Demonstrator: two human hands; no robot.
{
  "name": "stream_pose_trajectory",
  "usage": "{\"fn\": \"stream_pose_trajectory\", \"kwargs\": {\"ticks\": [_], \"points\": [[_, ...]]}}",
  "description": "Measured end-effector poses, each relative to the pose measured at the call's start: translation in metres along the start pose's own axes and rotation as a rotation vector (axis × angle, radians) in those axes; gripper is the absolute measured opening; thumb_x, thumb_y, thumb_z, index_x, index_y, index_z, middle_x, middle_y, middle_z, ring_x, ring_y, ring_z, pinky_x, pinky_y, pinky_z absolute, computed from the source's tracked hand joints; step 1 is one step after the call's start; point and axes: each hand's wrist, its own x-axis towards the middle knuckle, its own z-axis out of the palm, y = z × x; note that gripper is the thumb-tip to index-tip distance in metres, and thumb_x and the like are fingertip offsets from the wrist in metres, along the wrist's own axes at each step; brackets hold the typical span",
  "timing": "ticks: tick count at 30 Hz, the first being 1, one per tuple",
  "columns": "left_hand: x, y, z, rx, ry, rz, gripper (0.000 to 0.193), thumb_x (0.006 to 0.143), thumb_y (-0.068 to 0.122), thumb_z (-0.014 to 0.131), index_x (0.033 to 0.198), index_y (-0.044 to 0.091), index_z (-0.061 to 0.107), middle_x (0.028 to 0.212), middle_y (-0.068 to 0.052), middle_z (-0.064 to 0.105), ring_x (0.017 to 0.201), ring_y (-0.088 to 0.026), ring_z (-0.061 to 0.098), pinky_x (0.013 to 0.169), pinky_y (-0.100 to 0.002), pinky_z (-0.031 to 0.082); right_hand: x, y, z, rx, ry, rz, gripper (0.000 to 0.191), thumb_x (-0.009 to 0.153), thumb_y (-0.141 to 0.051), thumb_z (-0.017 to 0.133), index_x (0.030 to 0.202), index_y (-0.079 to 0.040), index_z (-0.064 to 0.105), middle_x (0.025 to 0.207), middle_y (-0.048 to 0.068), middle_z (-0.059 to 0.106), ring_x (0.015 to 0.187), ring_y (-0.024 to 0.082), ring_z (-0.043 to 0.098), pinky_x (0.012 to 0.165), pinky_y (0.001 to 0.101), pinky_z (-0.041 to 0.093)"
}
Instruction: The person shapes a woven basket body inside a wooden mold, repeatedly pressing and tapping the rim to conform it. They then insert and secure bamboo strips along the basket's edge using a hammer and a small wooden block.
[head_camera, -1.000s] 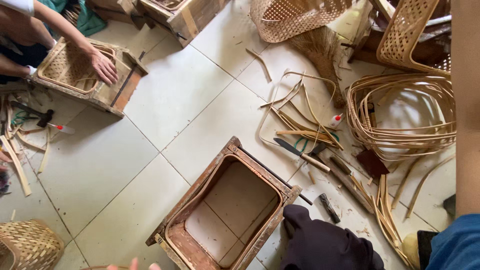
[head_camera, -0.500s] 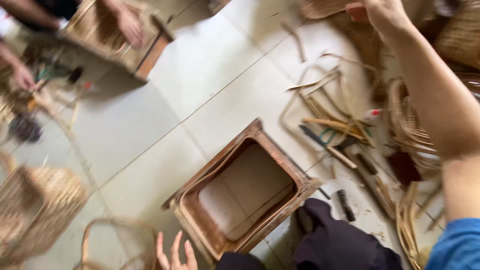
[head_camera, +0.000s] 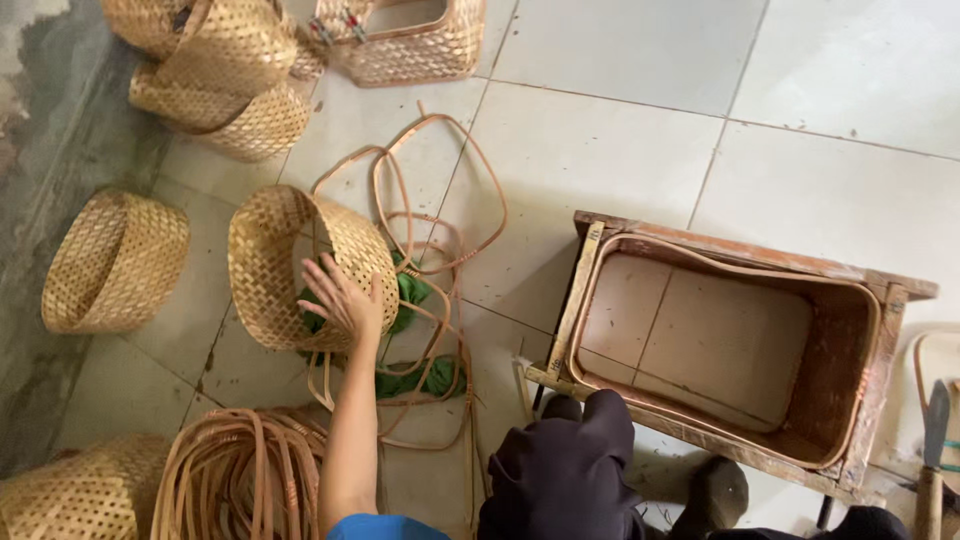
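Left hand (head_camera: 345, 300) fingers spread, flat on rim of woven basket (head_camera: 290, 260) lying on side, mouth facing left; right hand unseen

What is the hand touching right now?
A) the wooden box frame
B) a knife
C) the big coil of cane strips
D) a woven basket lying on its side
D: the left hand rests on the rim of the woven basket, which lies tipped on the floor tiles, apart from the wooden frame.
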Motion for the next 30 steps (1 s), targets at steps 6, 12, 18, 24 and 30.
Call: {"fn": "stream_pose_trajectory", "kwargs": {"ticks": [6, 12, 18, 24, 30], "points": [[0.041, -0.055, 0.012, -0.087, -0.484, -0.343, 0.026, 0.101, 0.029, 0.071, 0.123, 0.016, 0.071, 0.094, -0.010, 0.076, 0.084, -0.029, 0.075, 0.071, -0.049, 0.060, -0.052, 0.061, 0.038, -0.016, -0.087, 0.041, 0.040, 0.108, -0.022, 0.055, 0.145, -0.007, 0.059, 0.125, 0.014, 0.071, 0.111, 0.022, 0.068, 0.091, 0.0367, 0.056], [0.043, -0.032, -0.088, -0.319, -0.171, 0.166, 0.023, 0.094, 0.016, 0.076, 0.117, 0.011, 0.076, 0.094, -0.018, 0.073, 0.086, -0.037, 0.069, 0.085, -0.047, 0.052, -0.082, 0.041, 0.016, 0.111, -0.030, -0.095, 0.040, 0.104, -0.021, 0.056, 0.141, -0.009, 0.062, 0.119, 0.014, 0.074, 0.111, 0.021, 0.070, 0.092, 0.0359, 0.057], [0.003, 0.061, -0.178, -0.627, -0.151, 0.635, 0.004, 0.100, 0.013, 0.073, 0.102, 0.016, 0.075, 0.091, -0.003, 0.076, 0.087, -0.017, 0.067, 0.109, -0.044, 0.044, -0.160, -0.083, 0.022, -0.448, 0.496, -0.540, 0.035, 0.101, -0.014, 0.062, 0.135, -0.005, 0.063, 0.134, 0.018, 0.065, 0.102, 0.028, 0.070, 0.086, 0.0385, 0.061], [-0.020, 0.140, -0.171, -0.839, -0.251, 1.068, 0.016, 0.087, 0.009, 0.075, 0.095, 0.022, 0.080, 0.092, 0.001, 0.078, 0.088, -0.014, 0.072, 0.115, -0.049, 0.038, -0.222, -0.160, 0.009, -0.428, 0.783, -0.856, 0.027, 0.107, -0.005, 0.061, 0.134, -0.003, 0.060, 0.144, 0.019, 0.056, 0.126, 0.037, 0.064, 0.106, 0.0437, 0.058], [-0.034, 0.196, -0.191, -0.518, -0.378, 1.279, 0.050, 0.072, -0.004, 0.074, 0.111, 0.026, 0.074, 0.127, 0.005, 0.071, 0.130, -0.021, 0.057, 0.125, -0.060, 0.018, -0.166, -0.146, 0.028, -0.640, 0.465, -0.718, 0.061, 0.091, -0.025, 0.071, 0.146, -0.006, 0.050, 0.156, 0.021, 0.043, 0.138, 0.040, 0.046, 0.111, 0.0550, 0.043]]}}
